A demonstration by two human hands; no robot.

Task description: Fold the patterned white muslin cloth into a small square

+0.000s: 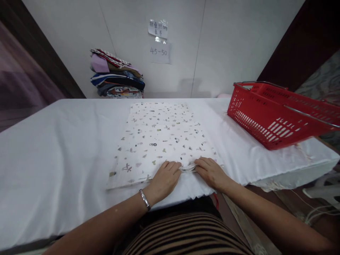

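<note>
1. The pale wall [225, 46] rises beyond the far edge of the patterned cloth, with thin vertical seams showing
2. The table [39, 148], covered in a rumpled white sheet, extends to the left and right of the patterned cloth and carries it
3. The patterned cloth [164, 131] lies flat, off-white with small plant-like and other motifs; its near edge shows several layers bunched together between the hands
4. The red basket [255, 113], slotted and with metal handles, stands on the table to the right of the patterned cloth, apart from it
5. The pile of folded fabrics [117, 76], in mixed colours and prints, sits beyond the far left corner of the patterned cloth, near the wall; what bears it is hidden
6. The left hand [166, 177] and the right hand [209, 171] are at the near edge of the patterned cloth, a little apart, each pinching its layers with curled fingers; the thumbs are mostly hidden
7. Two paper notes [158, 29] [160, 52] are on the wall beyond the patterned cloth, the upper handwritten, the lower reading "45-50"
8. The silver bracelet [145, 199] circles the left wrist, just off the near edge of the patterned cloth
</note>
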